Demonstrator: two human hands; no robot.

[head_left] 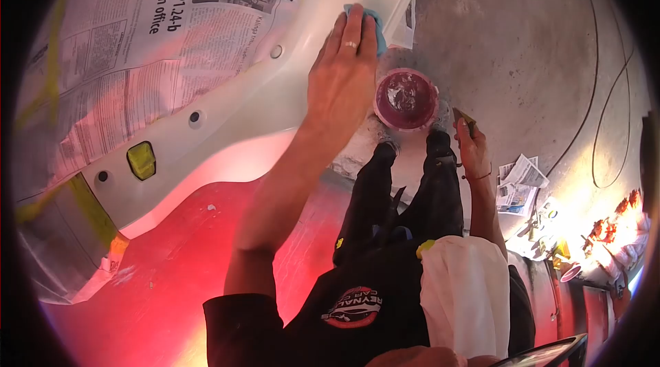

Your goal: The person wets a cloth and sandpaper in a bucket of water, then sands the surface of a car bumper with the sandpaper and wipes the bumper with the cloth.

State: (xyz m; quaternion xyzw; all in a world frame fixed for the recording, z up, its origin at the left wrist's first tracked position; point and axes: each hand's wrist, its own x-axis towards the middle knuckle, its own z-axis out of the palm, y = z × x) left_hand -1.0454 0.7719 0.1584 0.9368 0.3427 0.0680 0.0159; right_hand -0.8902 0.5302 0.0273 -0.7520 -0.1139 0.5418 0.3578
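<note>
My left hand presses a light blue cloth against the white car body panel, its fingers stretched over the cloth. Much of the cloth is hidden under the fingers. My right hand hangs lower and to the right, away from the panel. Between its fingers is a small folded brown piece that looks like sandpaper. On the floor between the hands, just ahead of my feet, stands a round pink bucket with shiny liquid in it.
Newspaper and yellow tape mask parts at the left. Beneath the panel lies a red surface. Loose newspaper sheets and a dark cable are on the concrete floor. Clutter gathers at the right.
</note>
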